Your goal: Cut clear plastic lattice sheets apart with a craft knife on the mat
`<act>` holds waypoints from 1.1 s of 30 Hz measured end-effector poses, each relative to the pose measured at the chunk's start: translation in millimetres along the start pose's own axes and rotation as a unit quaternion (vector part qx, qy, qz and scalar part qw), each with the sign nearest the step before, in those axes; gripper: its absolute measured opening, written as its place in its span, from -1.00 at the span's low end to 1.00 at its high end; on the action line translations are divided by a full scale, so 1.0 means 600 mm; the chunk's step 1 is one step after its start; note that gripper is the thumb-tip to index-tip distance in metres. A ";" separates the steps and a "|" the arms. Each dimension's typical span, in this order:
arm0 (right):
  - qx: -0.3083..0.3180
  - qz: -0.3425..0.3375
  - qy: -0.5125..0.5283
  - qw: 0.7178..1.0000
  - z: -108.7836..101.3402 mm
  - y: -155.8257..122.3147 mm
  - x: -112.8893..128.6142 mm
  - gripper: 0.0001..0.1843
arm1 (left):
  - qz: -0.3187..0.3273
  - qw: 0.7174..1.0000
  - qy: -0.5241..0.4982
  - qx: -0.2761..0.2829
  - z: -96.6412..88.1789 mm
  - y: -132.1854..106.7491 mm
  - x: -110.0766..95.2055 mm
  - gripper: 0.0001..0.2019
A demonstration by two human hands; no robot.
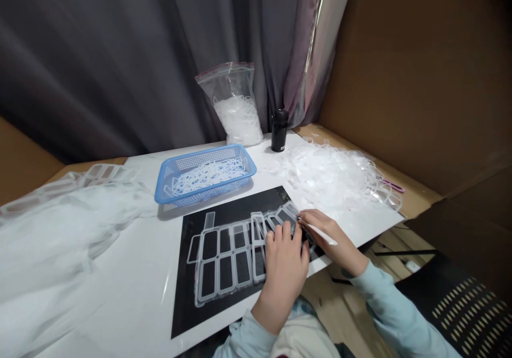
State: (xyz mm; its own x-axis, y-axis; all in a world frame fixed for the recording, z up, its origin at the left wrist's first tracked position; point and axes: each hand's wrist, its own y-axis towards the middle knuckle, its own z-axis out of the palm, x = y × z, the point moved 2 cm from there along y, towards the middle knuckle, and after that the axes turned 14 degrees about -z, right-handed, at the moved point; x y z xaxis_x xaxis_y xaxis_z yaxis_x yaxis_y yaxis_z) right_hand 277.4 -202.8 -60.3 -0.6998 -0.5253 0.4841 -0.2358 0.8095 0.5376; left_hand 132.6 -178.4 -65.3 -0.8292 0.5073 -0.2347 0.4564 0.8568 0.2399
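1. Fingers of my right hand (326,229) close narrowly around a white stick (322,235); those of my left hand (283,270) lie spread, pressing on a clear plastic frame (217,272).
2. That frame lies on a black mat (188,304) on the desk (120,272). It looks light, thin and springy, probably slippery, and fragile at its narrow strips, so I'd hold a wider strip flat against the mat.
3. Beyond it sit a blue basket (250,163) of white strips and a loose pile of scraps (328,176), whose edge reaches the mat's far corner.
4. Farther back stand a black bottle (279,128) and a plastic bag (232,118); a large clear sheet (60,240) spreads to my left.
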 end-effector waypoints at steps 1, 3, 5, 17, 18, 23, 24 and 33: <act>-0.006 0.002 0.003 1.000 0.001 0.000 -0.001 -0.78 | 0.000 1.000 0.000 -0.001 0.000 0.000 0.000 -0.64; -0.020 0.011 0.009 1.000 0.000 0.000 -0.003 -0.78 | 0.001 1.000 0.001 -0.002 0.000 0.000 0.001 -0.65; -0.043 0.032 0.011 0.999 -0.006 -0.001 -0.006 -0.77 | 0.001 1.000 0.001 -0.004 0.001 -0.001 0.001 -0.66; -0.099 0.119 0.019 0.988 -0.003 0.008 -0.002 -0.65 | 0.001 1.000 -0.008 -0.013 0.004 -0.004 0.003 -0.56; -0.098 0.120 0.021 0.988 -0.001 0.008 -0.001 -0.64 | 0.001 1.000 -0.009 -0.013 0.004 -0.004 0.002 -0.56; -0.100 0.123 0.025 0.987 0.001 0.007 0.000 -0.65 | 0.001 1.000 -0.009 -0.011 0.003 -0.003 0.002 -0.57; -0.101 0.122 0.025 0.987 0.000 0.006 0.000 -0.65 | 0.001 1.000 -0.008 -0.011 0.002 -0.003 0.002 -0.57; -0.103 0.100 0.019 0.989 0.010 0.003 -0.004 -0.68 | 0.001 1.000 -0.008 -0.006 0.002 -0.001 0.002 -0.57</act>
State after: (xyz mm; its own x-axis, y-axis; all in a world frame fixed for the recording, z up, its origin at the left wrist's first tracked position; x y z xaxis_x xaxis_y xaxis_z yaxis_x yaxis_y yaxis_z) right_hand 274.8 -198.5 -64.7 -0.6922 -0.3729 0.6179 0.0496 0.8296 0.5562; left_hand 131.8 -178.5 -67.0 -0.8233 0.5102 -0.2488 0.4537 0.8548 0.2518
